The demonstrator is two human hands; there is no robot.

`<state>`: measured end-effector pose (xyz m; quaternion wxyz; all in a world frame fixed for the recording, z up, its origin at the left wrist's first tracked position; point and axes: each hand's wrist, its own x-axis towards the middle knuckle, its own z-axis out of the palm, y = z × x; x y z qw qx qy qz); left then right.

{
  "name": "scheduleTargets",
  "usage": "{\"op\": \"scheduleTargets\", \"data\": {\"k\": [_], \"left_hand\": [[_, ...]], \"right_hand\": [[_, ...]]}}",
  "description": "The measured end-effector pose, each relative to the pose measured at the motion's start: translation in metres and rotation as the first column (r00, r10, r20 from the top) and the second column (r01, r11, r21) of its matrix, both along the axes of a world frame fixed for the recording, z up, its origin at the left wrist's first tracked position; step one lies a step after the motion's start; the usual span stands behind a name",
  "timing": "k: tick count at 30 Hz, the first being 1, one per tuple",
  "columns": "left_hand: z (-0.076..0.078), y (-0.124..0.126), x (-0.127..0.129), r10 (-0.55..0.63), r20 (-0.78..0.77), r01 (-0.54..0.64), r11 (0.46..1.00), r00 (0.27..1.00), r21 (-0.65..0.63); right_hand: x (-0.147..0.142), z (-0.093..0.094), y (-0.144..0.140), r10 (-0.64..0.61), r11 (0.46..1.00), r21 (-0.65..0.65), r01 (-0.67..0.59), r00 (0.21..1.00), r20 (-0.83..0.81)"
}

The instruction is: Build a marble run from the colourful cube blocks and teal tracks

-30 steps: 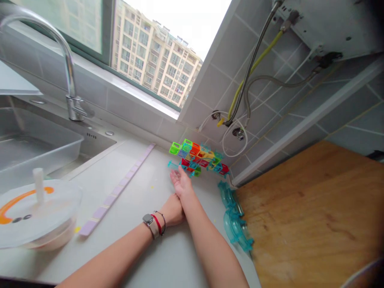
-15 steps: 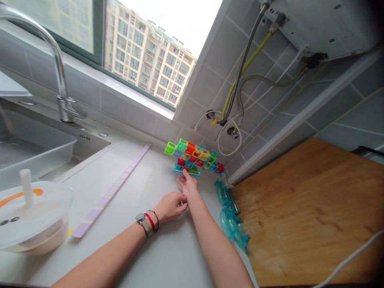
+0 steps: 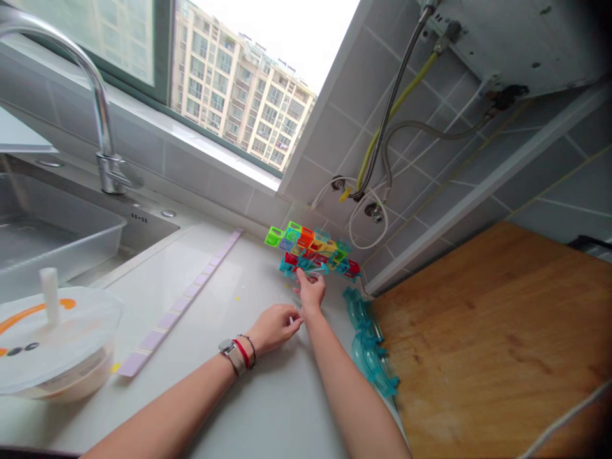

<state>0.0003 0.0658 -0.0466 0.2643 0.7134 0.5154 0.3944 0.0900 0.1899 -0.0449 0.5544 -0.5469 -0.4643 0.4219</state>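
A cluster of colourful see-through toy blocks (image 3: 306,245) stands at the back of the counter against the tiled wall. My right hand (image 3: 312,292) is at its front edge, with fingers bent around a clear track piece with light-blue ends (image 3: 315,269). The piece is tilted and partly overlaps the blocks, so I cannot tell whether it touches them. Beside my right wrist rests my left hand (image 3: 275,328), wearing a watch and bracelets. Its fingers are curled in, thumb near the fingertips, and nothing shows in them. Blue translucent curved track pieces (image 3: 370,347) lie to the right.
A wooden board (image 3: 482,344) takes up the right side. On the left are a sink (image 3: 138,245) with a faucet (image 3: 108,146), a lidded tub (image 3: 57,344) and a long lilac strip (image 3: 191,290). Hoses (image 3: 382,134) hang on the back wall.
My right hand has turned over and moved slightly right. The clear track piece has shifted right and tilted, its right end now higher. My left hand has hardly moved.
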Motion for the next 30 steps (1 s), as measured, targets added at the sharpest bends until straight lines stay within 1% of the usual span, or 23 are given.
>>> {"op": "scheduleTargets", "data": {"k": [3, 6, 9, 11, 15, 19, 23, 30], "left_hand": [[0.001, 0.0, 0.0, 0.027, 0.017, -0.027, 1.0, 0.999, 0.012], [0.0, 0.001, 0.0, 0.074, 0.028, -0.075, 0.997, 0.997, 0.022], [-0.001, 0.003, -0.001, 0.102, 0.041, -0.102, 0.995, 0.994, 0.013], [-0.003, 0.005, -0.002, 0.112, 0.042, -0.112, 0.994, 0.993, 0.009], [-0.004, 0.006, -0.002, 0.118, 0.041, -0.119, 0.993, 0.992, 0.007], [-0.002, 0.006, -0.001, 0.119, 0.046, -0.12, 0.993, 0.992, 0.015], [-0.002, 0.005, 0.0, 0.115, 0.043, -0.116, 0.993, 0.992, 0.014], [-0.005, 0.005, -0.001, 0.106, 0.062, -0.107, 0.994, 0.992, 0.01]], "right_hand": [[0.01, -0.007, -0.002, -0.044, 0.996, -0.082, 0.031, 0.986, -0.163], [0.02, -0.011, -0.004, -0.088, 0.981, -0.194, 0.022, 0.937, -0.337], [0.023, -0.012, -0.003, -0.081, 0.946, -0.313, -0.086, 0.872, -0.483], [0.019, -0.011, -0.001, -0.057, 0.92, -0.358, -0.159, 0.85, -0.523], [-0.001, -0.005, 0.01, -0.025, 0.887, -0.403, -0.227, 0.847, -0.53], [-0.016, 0.0, 0.023, -0.035, 0.869, -0.442, -0.221, 0.865, -0.501], [-0.015, 0.002, 0.03, -0.031, 0.854, -0.476, -0.211, 0.892, -0.451], [-0.004, 0.003, 0.033, 0.021, 0.821, -0.525, -0.225, 0.93, -0.366]]}}
